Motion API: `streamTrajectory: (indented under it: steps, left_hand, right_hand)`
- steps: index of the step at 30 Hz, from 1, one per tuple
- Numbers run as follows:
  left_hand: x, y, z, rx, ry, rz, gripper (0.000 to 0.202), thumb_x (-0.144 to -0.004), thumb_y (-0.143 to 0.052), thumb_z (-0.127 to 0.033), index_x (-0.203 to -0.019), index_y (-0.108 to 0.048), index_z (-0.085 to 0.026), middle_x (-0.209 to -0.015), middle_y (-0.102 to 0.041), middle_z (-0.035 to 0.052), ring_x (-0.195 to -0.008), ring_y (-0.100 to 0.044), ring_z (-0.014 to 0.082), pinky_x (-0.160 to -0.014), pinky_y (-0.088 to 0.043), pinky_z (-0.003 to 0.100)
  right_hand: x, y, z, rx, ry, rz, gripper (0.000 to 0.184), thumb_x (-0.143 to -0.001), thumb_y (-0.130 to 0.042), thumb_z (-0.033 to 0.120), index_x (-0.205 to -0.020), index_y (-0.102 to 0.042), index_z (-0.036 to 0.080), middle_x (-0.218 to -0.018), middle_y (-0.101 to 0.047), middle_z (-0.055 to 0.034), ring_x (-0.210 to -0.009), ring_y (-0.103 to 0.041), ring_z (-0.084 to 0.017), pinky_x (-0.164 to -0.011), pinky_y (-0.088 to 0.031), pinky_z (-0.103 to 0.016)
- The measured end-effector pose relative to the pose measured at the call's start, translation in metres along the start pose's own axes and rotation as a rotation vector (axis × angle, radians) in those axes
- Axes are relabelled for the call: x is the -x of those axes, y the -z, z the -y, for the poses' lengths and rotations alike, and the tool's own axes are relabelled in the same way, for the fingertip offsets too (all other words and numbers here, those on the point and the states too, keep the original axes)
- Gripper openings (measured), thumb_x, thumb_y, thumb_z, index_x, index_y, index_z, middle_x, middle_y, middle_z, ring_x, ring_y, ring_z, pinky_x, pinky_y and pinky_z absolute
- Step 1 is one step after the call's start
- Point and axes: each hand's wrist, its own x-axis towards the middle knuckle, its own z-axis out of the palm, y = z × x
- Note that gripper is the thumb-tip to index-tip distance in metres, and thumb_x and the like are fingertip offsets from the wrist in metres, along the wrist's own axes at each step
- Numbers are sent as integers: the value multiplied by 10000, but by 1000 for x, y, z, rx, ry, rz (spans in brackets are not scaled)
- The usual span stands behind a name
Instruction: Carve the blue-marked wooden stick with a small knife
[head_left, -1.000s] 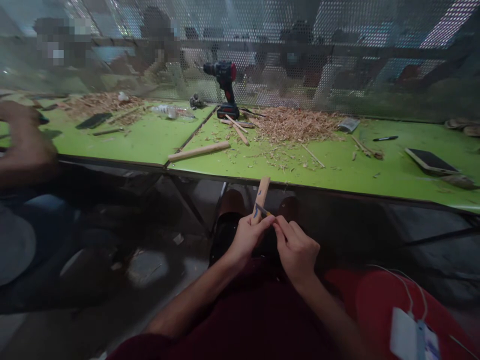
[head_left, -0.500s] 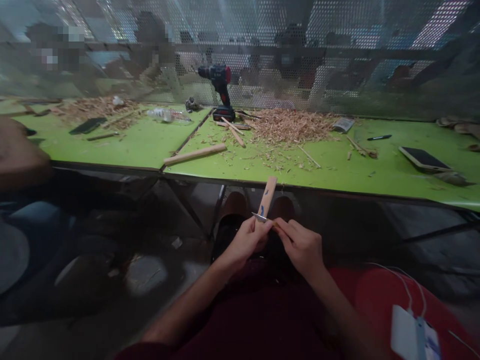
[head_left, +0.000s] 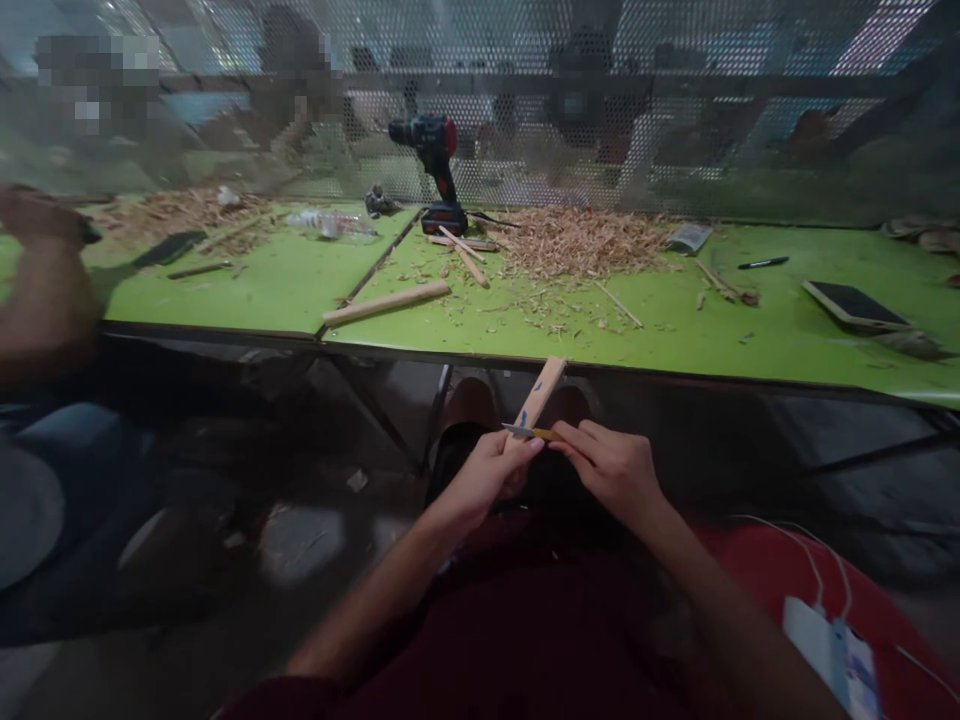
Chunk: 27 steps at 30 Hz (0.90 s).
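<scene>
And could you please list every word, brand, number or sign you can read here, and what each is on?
No text is readable.
Wooden strip in the left hand: blue marks, not legible as letters.
Drill, bottle, packet: any print is too small or blurred.

The left hand point(head_left: 486, 478) hides the wooden strip's point(head_left: 546, 384) near end; the left edge crops a co-worker's arm point(head_left: 54, 285).

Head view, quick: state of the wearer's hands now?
Left hand: closed around the flat, pale wooden strip with blue marks.
Right hand: closed on the small knife with a yellow handle and grey metal blade.
</scene>
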Motion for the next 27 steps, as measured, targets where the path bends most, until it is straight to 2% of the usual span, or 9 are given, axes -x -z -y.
streamTrajectory:
  steps: [7,18,27]
  left_hand:
    - [3,3,-3,-52,-2,36,491,-720,-781,-544,-716,-430,-202,-528,-271,-126,-420,-174,18,-408,-83,202]
    - [4,0,0,-110,-26,2,505,-720,-773,-555,-711,-410,-204,-526,-281,-122,-423,-205,24,-408,-105,198]
    - [2,-2,-3,-118,-27,32,448,-760,-751,-513,-731,-431,-201,-527,-279,-121,-424,-192,26,-399,-110,198]
  right_hand:
    - [-7,9,-6,10,42,16,348,-1032,-489,390,-1004,-779,198,-648,-648,8,-551,-546,-87,-518,-266,-262]
    - [-7,18,-7,91,70,26,341,-1030,-491,388,-975,-775,208,-644,-652,10,-535,-536,-87,-513,-243,-284]
    - [-13,27,-12,143,111,22,298,-1023,-504,386,-981,-758,237,-646,-640,18,-543,-506,-91,-503,-226,-283]
